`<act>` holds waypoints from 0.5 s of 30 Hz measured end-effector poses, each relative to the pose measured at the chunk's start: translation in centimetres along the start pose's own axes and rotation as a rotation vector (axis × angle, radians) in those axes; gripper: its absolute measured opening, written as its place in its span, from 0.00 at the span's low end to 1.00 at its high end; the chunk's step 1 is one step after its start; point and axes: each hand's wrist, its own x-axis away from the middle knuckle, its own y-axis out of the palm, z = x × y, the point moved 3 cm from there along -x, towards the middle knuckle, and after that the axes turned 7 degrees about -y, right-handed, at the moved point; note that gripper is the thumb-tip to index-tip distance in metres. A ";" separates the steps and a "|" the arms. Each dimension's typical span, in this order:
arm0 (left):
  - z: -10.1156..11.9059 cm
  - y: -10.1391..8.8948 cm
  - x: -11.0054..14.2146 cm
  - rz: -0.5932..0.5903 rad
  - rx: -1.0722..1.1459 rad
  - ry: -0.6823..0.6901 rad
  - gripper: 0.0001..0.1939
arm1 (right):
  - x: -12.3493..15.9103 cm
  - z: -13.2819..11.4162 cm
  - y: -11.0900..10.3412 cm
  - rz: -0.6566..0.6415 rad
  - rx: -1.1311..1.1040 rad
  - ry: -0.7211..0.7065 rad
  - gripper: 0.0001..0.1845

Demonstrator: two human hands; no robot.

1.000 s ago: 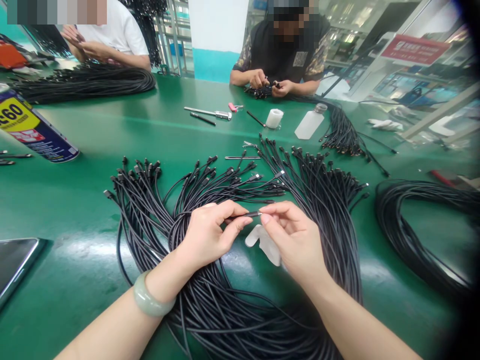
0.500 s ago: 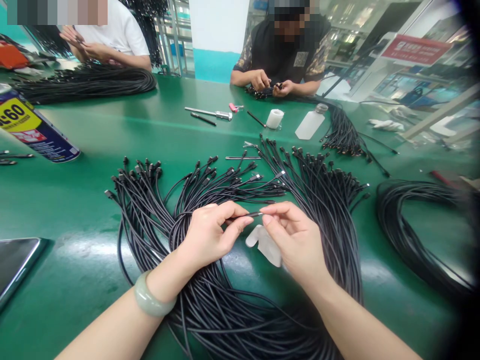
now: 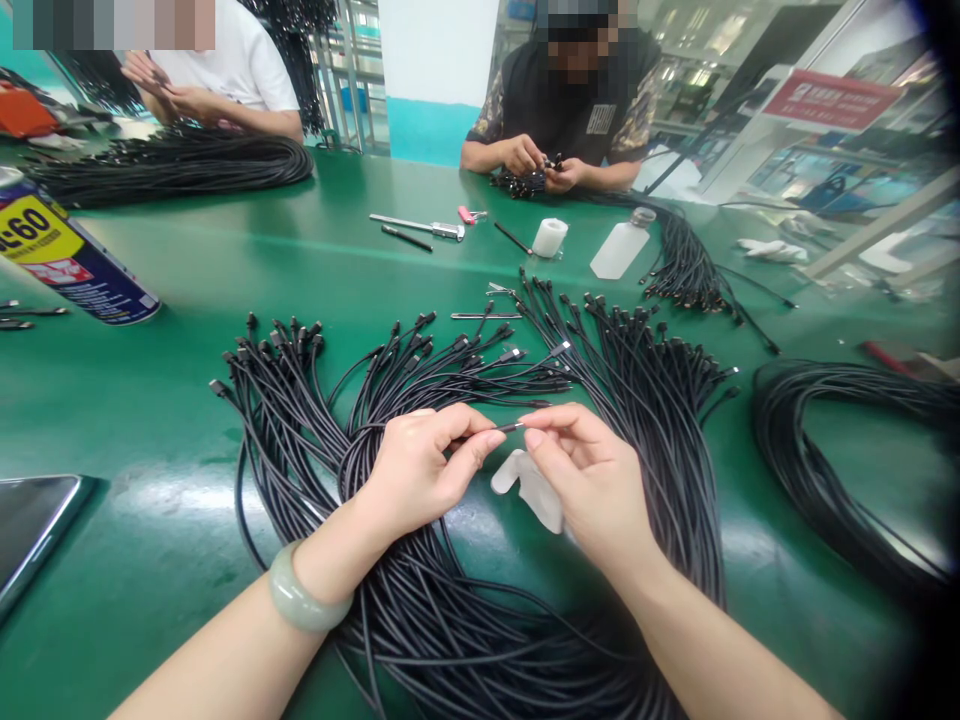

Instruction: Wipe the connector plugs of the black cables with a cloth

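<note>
My left hand [image 3: 420, 465] is closed in a pinch round the end of a black cable [image 3: 511, 428], just behind its small metal plug. At that plug's tip, the thumb and forefinger of my right hand [image 3: 600, 475] come together. A thin white wipe-like piece [image 3: 538, 495] shows under my right palm; whether those fingers grip it or it lies on the table is hidden. Beneath my left forearm and wrist runs a thick bundle of black cables [image 3: 420, 590], its plugs fanned out beyond my hands. More of these cables [image 3: 667, 430] curve round on the right.
On the green table [image 3: 172, 400] stand a spray can [image 3: 82, 250] and, nearer, a phone [image 3: 37, 530]. Farther back lie a caliper [image 3: 416, 226], a white roll [image 3: 550, 238] and a clear bottle [image 3: 621, 245]. Coiled cable [image 3: 795, 450] sits right. Two people work across the table.
My hands hold almost the same place, with only a slight shift at the cable's tip. Across the table, the hands of the person in the dark vest have moved a little.
</note>
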 end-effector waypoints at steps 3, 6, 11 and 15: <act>0.0 0.0 0.0 0.000 -0.004 0.002 0.10 | 0.1 0.0 0.0 0.003 -0.014 0.006 0.07; 0.0 0.0 0.0 0.002 -0.011 0.004 0.09 | 0.0 -0.2 0.0 -0.007 0.005 0.005 0.07; -0.3 0.1 0.0 0.024 -0.050 0.003 0.07 | -0.7 0.4 -0.7 0.058 0.044 0.087 0.08; -0.2 0.1 0.2 0.105 -0.134 0.074 0.09 | -1.1 1.5 -1.0 -0.104 0.267 0.169 0.10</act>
